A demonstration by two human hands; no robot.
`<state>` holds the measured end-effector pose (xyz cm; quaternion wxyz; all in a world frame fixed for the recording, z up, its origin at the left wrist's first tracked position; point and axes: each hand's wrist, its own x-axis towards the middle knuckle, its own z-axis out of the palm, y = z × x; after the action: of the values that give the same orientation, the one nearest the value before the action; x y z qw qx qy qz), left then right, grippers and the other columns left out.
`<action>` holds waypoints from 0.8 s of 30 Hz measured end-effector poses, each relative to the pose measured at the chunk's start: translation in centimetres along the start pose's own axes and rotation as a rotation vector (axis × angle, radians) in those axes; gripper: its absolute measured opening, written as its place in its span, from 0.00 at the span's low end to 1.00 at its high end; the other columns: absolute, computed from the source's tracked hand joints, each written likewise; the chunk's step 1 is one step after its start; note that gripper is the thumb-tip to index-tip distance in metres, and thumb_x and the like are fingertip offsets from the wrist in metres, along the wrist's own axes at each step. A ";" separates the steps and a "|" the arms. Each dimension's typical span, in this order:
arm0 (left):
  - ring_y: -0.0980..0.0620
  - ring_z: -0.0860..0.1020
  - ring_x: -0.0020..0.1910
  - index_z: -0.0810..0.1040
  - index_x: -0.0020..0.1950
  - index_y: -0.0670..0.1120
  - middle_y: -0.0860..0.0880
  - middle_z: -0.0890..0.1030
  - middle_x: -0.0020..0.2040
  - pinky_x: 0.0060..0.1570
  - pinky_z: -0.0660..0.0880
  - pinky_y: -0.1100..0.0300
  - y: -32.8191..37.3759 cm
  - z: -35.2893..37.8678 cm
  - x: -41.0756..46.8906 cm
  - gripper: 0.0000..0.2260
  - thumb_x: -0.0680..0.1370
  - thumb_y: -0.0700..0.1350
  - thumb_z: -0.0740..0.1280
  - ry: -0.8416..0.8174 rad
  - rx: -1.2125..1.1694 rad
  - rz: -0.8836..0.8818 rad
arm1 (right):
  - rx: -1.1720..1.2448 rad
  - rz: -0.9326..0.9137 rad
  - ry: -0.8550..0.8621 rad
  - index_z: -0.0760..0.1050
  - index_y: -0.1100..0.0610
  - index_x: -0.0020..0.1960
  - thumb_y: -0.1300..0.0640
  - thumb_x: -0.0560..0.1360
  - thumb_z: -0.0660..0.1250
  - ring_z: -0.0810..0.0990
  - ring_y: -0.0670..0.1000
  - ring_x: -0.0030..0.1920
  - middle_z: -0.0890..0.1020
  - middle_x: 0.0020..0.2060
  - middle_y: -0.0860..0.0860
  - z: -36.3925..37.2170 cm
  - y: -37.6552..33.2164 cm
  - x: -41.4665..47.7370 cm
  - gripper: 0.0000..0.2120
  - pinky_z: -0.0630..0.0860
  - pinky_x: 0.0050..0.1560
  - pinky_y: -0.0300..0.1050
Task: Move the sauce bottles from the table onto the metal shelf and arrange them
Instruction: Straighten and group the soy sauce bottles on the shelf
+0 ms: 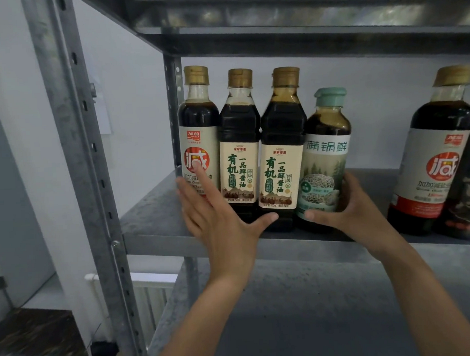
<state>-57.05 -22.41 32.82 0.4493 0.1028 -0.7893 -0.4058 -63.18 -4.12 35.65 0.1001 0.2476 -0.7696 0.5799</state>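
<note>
One bottle carries the coming move: the green-capped bottle [326, 157], which stands upright on the metal shelf [155, 221] with its long axis vertical, at the right end of a tight row. The right hand [345, 210] grasps it low on the body, thumb across the front below the label and fingers wrapped round the right side. The bottle thus lies straight ahead of that hand, and any closing-up would seem to go leftward along the shelf. Just to its left, touching or very nearly so, stands the near cream-labelled bottle [282, 140], then its twin, the far cream-labelled bottle [239, 140], then the red-roundel bottle [198, 131] hard against the rear post [175, 113]. The left hand [219, 219] is released and flat, fingers straight. Its forefinger tip rests on the red-roundel bottle's label and its thumb reaches across to the base of the near cream-labelled bottle, so it seems to steady the row from the front. The right hand is the nearer to the bottle being set, and the left is nearer the row's fixed end. Well apart to the right stands a second red-roundel bottle [437, 147], with open shelf between it and the green cap. That gap looks like the next thing to close.
</note>
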 end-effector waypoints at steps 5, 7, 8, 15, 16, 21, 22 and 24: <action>0.46 0.49 0.75 0.33 0.75 0.55 0.44 0.49 0.76 0.71 0.51 0.44 -0.5 -1.7 1.5 0.63 0.58 0.57 0.79 -0.008 -0.028 -0.013 | -0.048 -0.008 0.094 0.60 0.49 0.61 0.63 0.58 0.80 0.74 0.35 0.48 0.74 0.50 0.39 1.2 0.1 0.7 0.40 0.73 0.38 0.24; 0.47 0.52 0.73 0.35 0.76 0.56 0.45 0.52 0.74 0.70 0.56 0.45 -1.2 -3.1 3.4 0.63 0.58 0.53 0.80 -0.048 -0.137 -0.041 | -0.038 0.002 0.092 0.61 0.50 0.63 0.62 0.58 0.81 0.75 0.36 0.50 0.75 0.52 0.40 1.2 0.2 0.8 0.41 0.74 0.38 0.26; 0.48 0.53 0.74 0.37 0.76 0.56 0.46 0.52 0.74 0.70 0.57 0.46 -1.7 -3.5 4.3 0.62 0.58 0.53 0.80 -0.105 -0.193 -0.049 | -0.031 0.006 0.090 0.61 0.50 0.63 0.62 0.58 0.81 0.75 0.37 0.51 0.76 0.52 0.40 1.1 0.2 0.8 0.42 0.74 0.39 0.28; 0.58 0.71 0.64 0.51 0.73 0.55 0.55 0.70 0.65 0.63 0.73 0.52 -3.0 -3.0 6.2 0.54 0.57 0.43 0.82 -0.250 -0.398 -0.005 | 0.000 0.028 0.071 0.59 0.51 0.66 0.62 0.59 0.80 0.75 0.37 0.52 0.76 0.53 0.40 1.0 0.1 1.1 0.44 0.72 0.45 0.31; 0.59 0.71 0.63 0.51 0.73 0.56 0.55 0.70 0.65 0.63 0.73 0.54 -3.1 -2.9 6.2 0.54 0.58 0.42 0.82 -0.243 -0.404 0.003 | 0.001 0.032 0.068 0.59 0.51 0.67 0.63 0.59 0.80 0.75 0.37 0.51 0.75 0.53 0.40 0.9 0.1 1.1 0.44 0.73 0.44 0.31; 0.57 0.70 0.64 0.50 0.73 0.54 0.53 0.69 0.66 0.64 0.72 0.52 -3.2 -2.6 6.3 0.54 0.58 0.43 0.82 -0.234 -0.404 0.023 | -0.050 0.016 0.042 0.57 0.48 0.63 0.60 0.63 0.79 0.74 0.33 0.48 0.74 0.50 0.36 0.9 -0.1 0.7 0.39 0.73 0.39 0.24; 0.57 0.70 0.65 0.50 0.74 0.54 0.53 0.69 0.66 0.64 0.72 0.52 -3.2 -2.6 6.3 0.54 0.57 0.43 0.81 -0.233 -0.404 0.028 | -0.083 0.000 0.062 0.60 0.49 0.63 0.58 0.64 0.78 0.74 0.33 0.48 0.74 0.50 0.36 0.9 0.0 0.4 0.35 0.72 0.40 0.23; 0.57 0.70 0.65 0.50 0.74 0.54 0.53 0.68 0.67 0.64 0.72 0.51 -3.3 -2.5 6.3 0.54 0.58 0.44 0.81 -0.229 -0.398 0.034 | -0.143 -0.068 0.279 0.68 0.53 0.64 0.52 0.67 0.75 0.76 0.37 0.50 0.77 0.51 0.39 0.8 0.6 -0.6 0.28 0.74 0.47 0.26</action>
<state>-59.35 -29.26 35.05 0.3751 -0.0478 -0.7412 -0.5547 -62.88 -4.64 34.65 0.2430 0.1831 -0.7788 0.5486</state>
